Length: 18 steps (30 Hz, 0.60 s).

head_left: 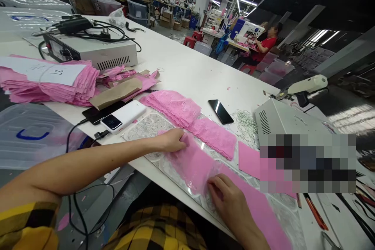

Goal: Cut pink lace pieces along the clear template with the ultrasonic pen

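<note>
A sheer pink lace fabric piece (pixel 191 160) lies over a clear patterned sheet (pixel 148 127) at the table's front edge. My left hand (pixel 171 140) is closed on its upper left part, thumb and fingers pinched together. At the piece's lower right edge, my right hand (pixel 227 199) has curled fingers pinching the fabric; the fingertips are partly hidden. A long flat pink strip (pixel 260 207) runs beneath my right hand toward the bottom right. Just behind, folded pink lace pieces (pixel 172 105) lie stacked, with another lace stack (pixel 215 136) beside them.
Left of the work are a white power bank (pixel 124 116), a bundled pink fabric stack (pixel 52 90) and a grey box device (pixel 96 52). A phone (pixel 221 111) and tangled cord (pixel 246 127) lie behind. Another grey box (pixel 281 121) stands right. A person in red sits farther back.
</note>
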Available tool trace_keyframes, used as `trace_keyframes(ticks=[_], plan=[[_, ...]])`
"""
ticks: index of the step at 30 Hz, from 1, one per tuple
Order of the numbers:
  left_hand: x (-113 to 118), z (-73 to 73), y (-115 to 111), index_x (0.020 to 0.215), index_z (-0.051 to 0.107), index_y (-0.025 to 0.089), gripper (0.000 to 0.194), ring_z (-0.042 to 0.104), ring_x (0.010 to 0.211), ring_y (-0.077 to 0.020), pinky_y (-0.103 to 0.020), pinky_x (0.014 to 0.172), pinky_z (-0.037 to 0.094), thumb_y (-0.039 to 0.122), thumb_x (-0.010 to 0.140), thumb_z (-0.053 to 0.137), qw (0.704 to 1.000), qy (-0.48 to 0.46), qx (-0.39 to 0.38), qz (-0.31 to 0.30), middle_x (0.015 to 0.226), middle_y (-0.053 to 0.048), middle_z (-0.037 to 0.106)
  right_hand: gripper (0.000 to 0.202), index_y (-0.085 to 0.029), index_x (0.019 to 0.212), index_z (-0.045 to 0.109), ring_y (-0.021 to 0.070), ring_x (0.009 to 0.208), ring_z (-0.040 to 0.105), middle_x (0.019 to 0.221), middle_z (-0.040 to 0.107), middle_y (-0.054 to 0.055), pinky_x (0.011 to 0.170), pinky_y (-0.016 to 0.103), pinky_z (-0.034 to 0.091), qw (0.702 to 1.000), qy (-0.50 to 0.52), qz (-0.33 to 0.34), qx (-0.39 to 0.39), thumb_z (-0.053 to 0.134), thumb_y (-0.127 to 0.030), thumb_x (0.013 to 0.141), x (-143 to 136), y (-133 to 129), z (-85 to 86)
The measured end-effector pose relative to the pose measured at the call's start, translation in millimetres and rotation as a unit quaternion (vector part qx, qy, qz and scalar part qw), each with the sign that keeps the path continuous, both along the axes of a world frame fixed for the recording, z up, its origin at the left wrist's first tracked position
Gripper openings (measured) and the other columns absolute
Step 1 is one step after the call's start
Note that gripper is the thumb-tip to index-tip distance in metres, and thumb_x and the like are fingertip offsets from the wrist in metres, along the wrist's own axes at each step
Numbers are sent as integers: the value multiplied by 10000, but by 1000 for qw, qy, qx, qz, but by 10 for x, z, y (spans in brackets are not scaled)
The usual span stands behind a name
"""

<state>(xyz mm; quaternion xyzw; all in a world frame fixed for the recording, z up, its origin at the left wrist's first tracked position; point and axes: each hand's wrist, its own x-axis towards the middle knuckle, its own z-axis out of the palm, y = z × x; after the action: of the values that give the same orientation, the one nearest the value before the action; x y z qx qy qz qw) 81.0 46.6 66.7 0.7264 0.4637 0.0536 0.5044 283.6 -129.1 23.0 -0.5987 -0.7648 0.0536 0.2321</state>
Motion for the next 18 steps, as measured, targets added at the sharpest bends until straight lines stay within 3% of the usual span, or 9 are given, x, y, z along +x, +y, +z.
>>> trace_keyframes(ticks=[6, 10, 13, 16, 18], plan=[[-137, 10, 27, 630, 470, 167, 136, 544, 519, -137, -219, 453, 383, 137, 753, 519, 992, 76, 101, -31, 599, 9, 537, 145, -218, 845, 617, 109, 632, 599, 772, 634, 10, 541, 198, 487, 999, 53, 12, 0, 493, -191, 915, -33, 85, 119], [-232, 28, -33, 797, 592, 149, 91, 614, 781, -219, -311, 686, 481, 190, 831, 519, 970, 101, 218, -46, 811, -66, 630, 109, -232, 890, 631, 101, 631, 586, 823, 650, 6, 561, 199, 498, 996, 79, -42, 19, 524, -220, 911, 202, -3, 185], [-231, 8, -145, 1029, 621, 134, 186, 599, 963, -252, -389, 840, 476, 179, 885, 512, 921, 79, 374, -79, 1057, -123, 636, 82, -240, 892, 636, 98, 610, 573, 799, 642, -6, 549, 196, 494, 992, 68, -94, 45, 555, -234, 902, 422, -187, 182], [-101, -83, -303, 1020, 653, 146, 192, 604, 986, -208, -381, 925, 448, 111, 917, 494, 841, -29, 499, -209, 1061, -87, 672, 73, -237, 912, 638, 104, 672, 613, 816, 647, 0, 589, 188, 516, 990, 56, -110, 66, 569, -221, 897, 521, -422, 123], [56, -171, -413, 1001, 669, 157, 201, 595, 1052, -193, -363, 983, 415, 88, 919, 498, 802, -101, 504, -305, 1109, -75, 680, 90, -233, 942, 641, 111, 750, 643, 854, 654, 12, 651, 185, 536, 990, 52, -104, 74, 570, -204, 896, 506, -561, 71]])
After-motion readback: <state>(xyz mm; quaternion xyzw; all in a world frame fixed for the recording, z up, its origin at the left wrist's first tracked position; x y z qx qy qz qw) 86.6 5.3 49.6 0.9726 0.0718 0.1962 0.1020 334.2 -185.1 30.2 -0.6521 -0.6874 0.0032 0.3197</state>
